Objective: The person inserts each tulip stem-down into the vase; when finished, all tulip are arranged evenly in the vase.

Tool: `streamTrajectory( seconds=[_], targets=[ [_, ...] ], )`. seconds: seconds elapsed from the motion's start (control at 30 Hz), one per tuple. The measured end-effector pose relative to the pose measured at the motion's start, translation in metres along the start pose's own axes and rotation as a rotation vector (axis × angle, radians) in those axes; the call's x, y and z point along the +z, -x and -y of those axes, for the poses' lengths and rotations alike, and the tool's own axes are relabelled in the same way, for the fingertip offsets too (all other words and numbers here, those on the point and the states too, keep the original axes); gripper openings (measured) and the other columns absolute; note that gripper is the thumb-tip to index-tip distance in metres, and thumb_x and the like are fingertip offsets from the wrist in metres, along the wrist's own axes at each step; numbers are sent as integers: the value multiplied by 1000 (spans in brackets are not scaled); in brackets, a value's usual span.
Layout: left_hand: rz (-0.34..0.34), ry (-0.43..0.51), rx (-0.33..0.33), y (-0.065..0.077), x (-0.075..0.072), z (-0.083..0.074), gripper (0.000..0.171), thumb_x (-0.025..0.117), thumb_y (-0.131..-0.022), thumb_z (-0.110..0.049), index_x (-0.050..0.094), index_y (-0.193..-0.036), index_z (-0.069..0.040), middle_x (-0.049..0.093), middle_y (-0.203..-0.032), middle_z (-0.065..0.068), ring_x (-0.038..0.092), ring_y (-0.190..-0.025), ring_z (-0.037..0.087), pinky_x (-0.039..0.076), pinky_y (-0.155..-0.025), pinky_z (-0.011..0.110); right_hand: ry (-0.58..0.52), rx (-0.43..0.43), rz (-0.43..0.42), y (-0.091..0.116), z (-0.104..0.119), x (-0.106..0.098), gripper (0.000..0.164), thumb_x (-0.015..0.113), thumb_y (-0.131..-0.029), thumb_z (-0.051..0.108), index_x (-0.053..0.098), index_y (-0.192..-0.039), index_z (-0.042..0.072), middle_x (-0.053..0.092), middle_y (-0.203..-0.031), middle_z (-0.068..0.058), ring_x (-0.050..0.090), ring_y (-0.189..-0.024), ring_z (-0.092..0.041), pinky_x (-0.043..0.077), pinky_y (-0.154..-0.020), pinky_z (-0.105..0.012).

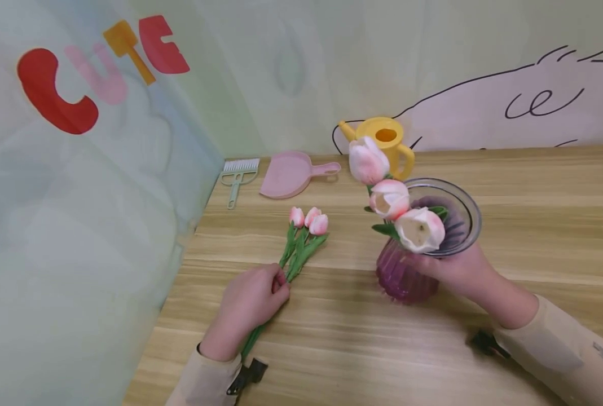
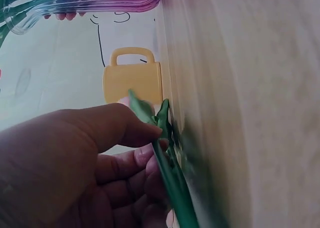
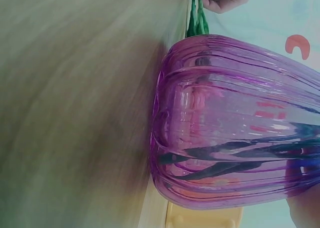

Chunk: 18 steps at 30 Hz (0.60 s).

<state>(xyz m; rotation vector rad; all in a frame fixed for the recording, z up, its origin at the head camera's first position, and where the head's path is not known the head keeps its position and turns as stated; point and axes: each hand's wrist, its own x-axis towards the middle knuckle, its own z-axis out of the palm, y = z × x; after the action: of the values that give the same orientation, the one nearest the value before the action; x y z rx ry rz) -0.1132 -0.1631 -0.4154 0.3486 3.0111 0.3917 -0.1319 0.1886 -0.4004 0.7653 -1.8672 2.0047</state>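
My right hand (image 1: 453, 270) grips the neck of a ribbed purple glass vase (image 1: 408, 276) from the right, below its wide rim. Several pink-and-white artificial tulips (image 1: 390, 198) lean over the rim's left side. Through the glass in the right wrist view, their dark stems (image 3: 220, 150) reach toward the base. My left hand (image 1: 255, 299) pinches the green stems of a second tulip bunch (image 1: 298, 254) between thumb and fingers. Those blossoms point away from me, close over the wood. In the left wrist view the thumb (image 2: 145, 130) presses against a green stem (image 2: 175, 188).
A yellow watering can (image 1: 382, 132) stands against the back wall behind the vase. Left of it lie a pink dustpan (image 1: 288, 175) and a small green brush (image 1: 236, 177). A printed fabric wall (image 1: 103, 225) borders the wooden table (image 1: 342, 327) on the left.
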Motion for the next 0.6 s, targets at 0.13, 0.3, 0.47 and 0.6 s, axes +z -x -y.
streamTrajectory(
  seconds=[0.13, 0.3, 0.47, 0.6],
  targets=[
    [-2, 7, 10, 0, -1, -1, 12, 70, -86, -19, 62, -78, -19, 48, -60, -8, 43, -52, 10, 34, -46, 27, -1, -8, -4, 1, 0, 0, 79, 77, -62, -16, 51, -134, 6, 62, -126, -5, 62, -113, -13, 48, -103, -21],
    [-6, 23, 26, -1, -1, -2, 11, 68, -86, -18, 61, -78, -19, 48, -61, -8, 42, -52, 10, 33, -46, 27, -12, -17, -13, 3, 0, -1, 79, 78, -63, -16, 52, -134, 7, 62, -126, -3, 62, -112, -12, 49, -102, -20],
    [-13, 56, 23, 0, -2, -4, 6, 68, -88, -17, 64, -83, -18, 50, -64, -8, 44, -56, 10, 37, -49, 27, -33, 1, -4, 2, 1, -1, 79, 79, -64, -14, 52, -135, 7, 62, -127, -4, 62, -114, -12, 48, -104, -21],
    [-9, 94, 28, 0, -3, -6, 3, 68, -90, -17, 66, -88, -17, 52, -66, -10, 46, -58, 9, 39, -52, 26, -26, 22, -9, 1, 1, -1, 80, 79, -63, -15, 52, -135, 8, 62, -127, -3, 61, -116, -12, 46, -105, -21]
  ],
)
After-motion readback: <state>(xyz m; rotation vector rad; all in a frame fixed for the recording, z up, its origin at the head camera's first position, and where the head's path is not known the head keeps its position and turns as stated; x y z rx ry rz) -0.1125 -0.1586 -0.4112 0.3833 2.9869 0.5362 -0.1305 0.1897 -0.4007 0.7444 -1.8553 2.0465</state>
